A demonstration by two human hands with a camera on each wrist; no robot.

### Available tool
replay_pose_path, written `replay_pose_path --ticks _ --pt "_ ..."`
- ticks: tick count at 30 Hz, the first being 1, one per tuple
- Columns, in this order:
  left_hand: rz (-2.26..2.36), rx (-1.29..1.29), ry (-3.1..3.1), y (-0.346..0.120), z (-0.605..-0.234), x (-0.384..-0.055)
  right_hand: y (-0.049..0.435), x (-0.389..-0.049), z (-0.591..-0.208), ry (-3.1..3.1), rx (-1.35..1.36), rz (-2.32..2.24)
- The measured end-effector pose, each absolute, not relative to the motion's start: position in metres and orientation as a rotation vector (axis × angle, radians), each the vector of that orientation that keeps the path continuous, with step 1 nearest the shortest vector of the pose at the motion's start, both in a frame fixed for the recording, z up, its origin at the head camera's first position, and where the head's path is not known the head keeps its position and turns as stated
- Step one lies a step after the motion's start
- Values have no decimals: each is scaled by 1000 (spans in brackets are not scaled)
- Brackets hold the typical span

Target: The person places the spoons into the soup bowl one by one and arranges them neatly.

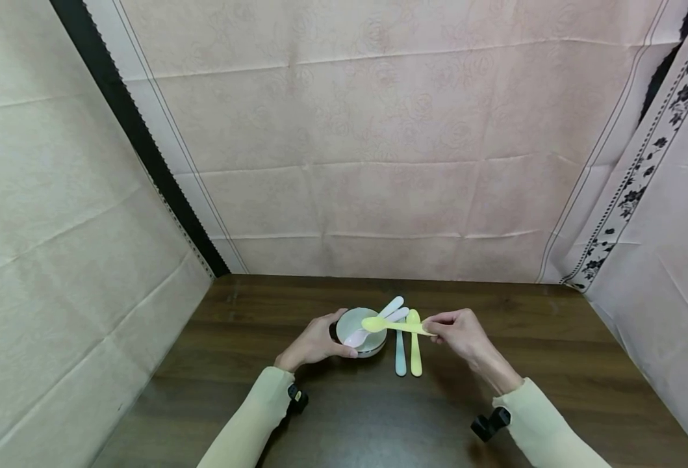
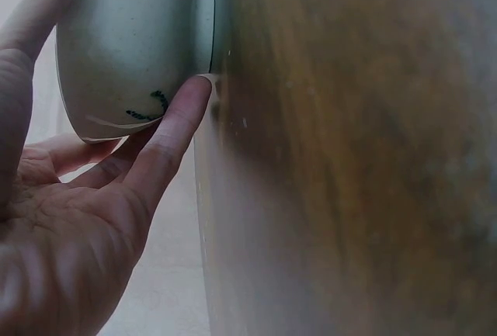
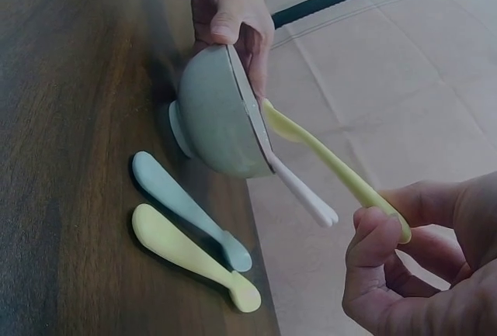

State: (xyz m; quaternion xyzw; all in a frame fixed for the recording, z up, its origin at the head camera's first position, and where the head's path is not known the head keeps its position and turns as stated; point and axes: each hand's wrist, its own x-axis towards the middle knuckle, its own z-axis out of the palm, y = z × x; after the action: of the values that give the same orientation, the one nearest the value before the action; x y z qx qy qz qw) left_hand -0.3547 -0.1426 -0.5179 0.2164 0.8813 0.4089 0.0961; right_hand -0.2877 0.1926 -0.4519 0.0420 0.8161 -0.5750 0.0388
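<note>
My left hand (image 1: 319, 338) grips a small pale green bowl (image 1: 351, 320) by its left side, thumb at the near rim and fingers round the far side. The left wrist view shows a fingertip beside the bowl's foot (image 2: 203, 29). Inside lean a light blue spoon (image 1: 391, 306) and a pale lavender spoon (image 1: 356, 338), handles out over the right rim. My right hand (image 1: 457, 331) pinches a yellow spoon (image 3: 334, 164) by its handle end, its head over the bowl's opening. Right of the bowl, another light blue spoon (image 3: 175, 195) and another yellow spoon (image 3: 186, 249) lie on the table.
The dark brown wooden table (image 1: 344, 416) ends at a back edge behind the bowl. Pale cloth (image 1: 379, 149) hangs behind and on both sides. A black camera band (image 1: 297, 398) sits on the left wrist, another (image 1: 492, 424) on the right.
</note>
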Motion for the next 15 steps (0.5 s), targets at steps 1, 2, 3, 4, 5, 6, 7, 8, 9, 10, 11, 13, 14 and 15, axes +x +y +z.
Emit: replay_pose_path --ticks 1,2,3,4,5,6,7,8,9,10,11,13,14,15 --pt "1212 639 2611 -142 -518 -355 192 -289 -453 2500 126 -1763" --pt "1215 637 2610 -142 -518 -354 191 -289 -453 2499 111 -1763" --pt "1217 636 2609 -142 -517 -354 190 -290 -454 2495 101 -1763" --pt "1217 635 2609 -142 -517 -354 190 -291 -454 2492 89 -1761" --pt "1217 633 2608 -142 -517 -354 189 -293 -455 2486 87 -1766" --pt "1217 631 2608 -142 -517 -354 188 -294 -455 2484 74 -1766" --pt "1217 630 2608 -142 -516 -354 187 -295 -456 2482 71 -1766" --pt "1217 630 2608 -142 -516 -354 186 -296 -456 2482 67 -1765" --pt "1214 630 2608 -142 -516 -354 186 -297 -457 2483 67 -1760" --pt "1210 635 2611 -142 -516 -354 185 -297 -457 2485 67 -1758" --pt "1208 637 2614 -142 -516 -354 183 -298 -458 2486 64 -1756" --pt "1205 638 2614 -142 -516 -354 182 -300 -459 2486 65 -1752" --pt "1204 639 2615 -142 -516 -354 181 -301 -459 2488 65 -1748" --pt "1203 638 2616 -142 -516 -354 180 -302 -459 2487 64 -1743"
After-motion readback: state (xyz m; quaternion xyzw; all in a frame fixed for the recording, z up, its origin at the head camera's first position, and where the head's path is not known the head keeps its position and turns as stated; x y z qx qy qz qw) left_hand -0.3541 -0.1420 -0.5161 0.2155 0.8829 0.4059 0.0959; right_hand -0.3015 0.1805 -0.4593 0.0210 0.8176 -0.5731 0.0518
